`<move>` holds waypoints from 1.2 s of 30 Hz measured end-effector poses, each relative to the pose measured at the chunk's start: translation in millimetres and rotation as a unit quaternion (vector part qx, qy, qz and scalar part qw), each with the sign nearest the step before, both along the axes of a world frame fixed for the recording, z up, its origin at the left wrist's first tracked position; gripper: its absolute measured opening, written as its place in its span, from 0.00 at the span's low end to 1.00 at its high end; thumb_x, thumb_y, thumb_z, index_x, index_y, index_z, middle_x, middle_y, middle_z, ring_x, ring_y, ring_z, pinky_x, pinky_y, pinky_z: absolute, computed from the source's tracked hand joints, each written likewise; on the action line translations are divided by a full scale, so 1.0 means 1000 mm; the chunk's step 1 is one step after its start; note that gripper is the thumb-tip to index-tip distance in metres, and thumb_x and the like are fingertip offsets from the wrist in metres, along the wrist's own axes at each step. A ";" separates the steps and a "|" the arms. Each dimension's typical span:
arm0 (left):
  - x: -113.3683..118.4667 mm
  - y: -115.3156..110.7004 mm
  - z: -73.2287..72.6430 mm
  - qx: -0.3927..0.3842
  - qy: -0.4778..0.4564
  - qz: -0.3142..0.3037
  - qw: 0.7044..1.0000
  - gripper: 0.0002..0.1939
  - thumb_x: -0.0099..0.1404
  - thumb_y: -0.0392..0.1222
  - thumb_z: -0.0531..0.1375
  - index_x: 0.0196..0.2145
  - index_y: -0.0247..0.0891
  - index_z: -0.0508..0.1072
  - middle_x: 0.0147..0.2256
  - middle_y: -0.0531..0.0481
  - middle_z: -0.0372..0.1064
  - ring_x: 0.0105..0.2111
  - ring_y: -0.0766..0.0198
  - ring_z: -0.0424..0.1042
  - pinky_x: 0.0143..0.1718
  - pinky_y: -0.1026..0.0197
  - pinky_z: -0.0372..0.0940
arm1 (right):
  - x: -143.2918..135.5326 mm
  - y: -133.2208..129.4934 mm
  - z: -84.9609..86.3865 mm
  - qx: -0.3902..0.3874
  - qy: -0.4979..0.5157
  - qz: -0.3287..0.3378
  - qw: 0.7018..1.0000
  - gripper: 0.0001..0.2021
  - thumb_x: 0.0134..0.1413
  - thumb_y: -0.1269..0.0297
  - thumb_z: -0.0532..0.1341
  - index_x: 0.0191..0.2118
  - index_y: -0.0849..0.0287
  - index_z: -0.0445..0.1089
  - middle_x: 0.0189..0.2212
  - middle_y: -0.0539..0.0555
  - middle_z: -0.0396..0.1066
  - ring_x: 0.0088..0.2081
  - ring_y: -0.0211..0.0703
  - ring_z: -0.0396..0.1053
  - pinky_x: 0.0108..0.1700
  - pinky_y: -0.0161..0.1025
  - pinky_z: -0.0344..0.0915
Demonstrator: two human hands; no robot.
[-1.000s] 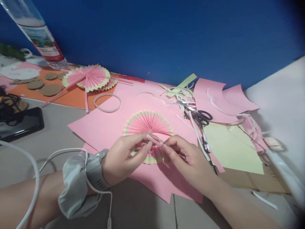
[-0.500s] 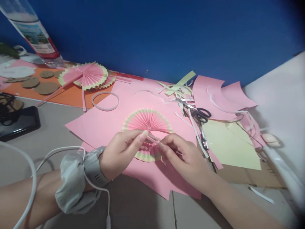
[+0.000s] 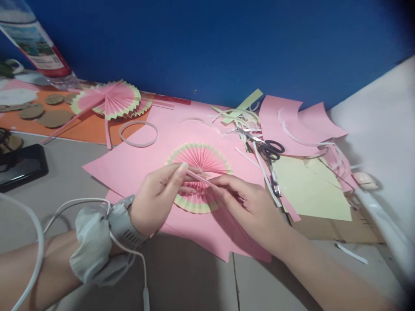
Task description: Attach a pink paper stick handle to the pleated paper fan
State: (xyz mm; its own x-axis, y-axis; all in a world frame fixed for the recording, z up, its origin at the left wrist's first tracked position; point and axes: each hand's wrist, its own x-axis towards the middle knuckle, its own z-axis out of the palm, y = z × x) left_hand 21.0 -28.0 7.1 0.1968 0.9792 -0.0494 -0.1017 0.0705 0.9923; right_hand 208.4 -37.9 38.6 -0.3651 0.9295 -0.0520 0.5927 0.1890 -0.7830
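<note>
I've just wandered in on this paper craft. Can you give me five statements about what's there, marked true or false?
1. The left hand and right hand hold one thin pink strip. True.
2. The scissors have red handles. False: they are black.
3. A pleated pink disc with a yellow-green edge lies below the hands. True.
4. The grey watch is on the right wrist. False: it is on the left.
5. Round cardboard pieces lie on an orange sheet. True.

Looks forward and down from the head in a single view, close over the left hand (image 3: pixel 156 196) and right hand (image 3: pixel 253 209), facing the blue wall (image 3: pixel 210 47).
</note>
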 end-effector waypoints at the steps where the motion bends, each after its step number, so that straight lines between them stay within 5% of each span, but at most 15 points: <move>1: 0.000 0.000 0.000 -0.001 -0.003 0.000 1.000 0.17 0.67 0.50 0.53 0.43 0.36 0.74 0.42 0.45 0.75 0.42 0.59 0.75 0.35 0.65 0.73 | 0.000 0.000 0.000 0.000 -0.001 0.002 1.000 0.09 0.64 0.65 0.51 0.43 0.51 0.68 0.39 0.46 0.73 0.40 0.37 0.69 0.41 0.33 0.61; 8: 0.001 0.000 0.000 0.001 0.011 0.011 1.000 0.18 0.66 0.51 0.54 0.43 0.36 0.75 0.43 0.44 0.75 0.41 0.58 0.75 0.36 0.64 0.73 | -0.001 0.002 0.001 0.015 -0.004 0.015 1.000 0.11 0.64 0.65 0.50 0.45 0.51 0.68 0.43 0.49 0.73 0.44 0.40 0.70 0.45 0.36 0.62; 16: 0.001 0.000 0.002 0.005 0.026 0.029 0.999 0.17 0.66 0.51 0.54 0.40 0.36 0.75 0.40 0.45 0.76 0.41 0.58 0.76 0.35 0.64 0.73 | 0.001 0.000 -0.002 -0.033 -0.002 -0.032 0.999 0.09 0.63 0.62 0.52 0.32 0.55 0.66 0.28 0.47 0.71 0.30 0.37 0.69 0.32 0.34 0.60; 36: 0.003 0.003 0.004 -0.014 -0.011 0.029 0.999 0.17 0.66 0.51 0.54 0.39 0.35 0.73 0.40 0.43 0.76 0.40 0.58 0.76 0.35 0.64 0.73 | 0.001 0.003 -0.003 -0.040 0.019 -0.052 0.998 0.10 0.62 0.63 0.53 0.29 0.56 0.64 0.26 0.47 0.73 0.29 0.36 0.71 0.33 0.35 0.62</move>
State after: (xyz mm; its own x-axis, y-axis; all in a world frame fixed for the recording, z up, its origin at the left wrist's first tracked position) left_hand 23.7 -24.8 11.6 0.1409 0.9874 -0.0726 -0.1285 0.0909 0.9875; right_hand 209.5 -35.2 35.3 -0.2708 0.9555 -0.1166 0.5757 0.0637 -0.8152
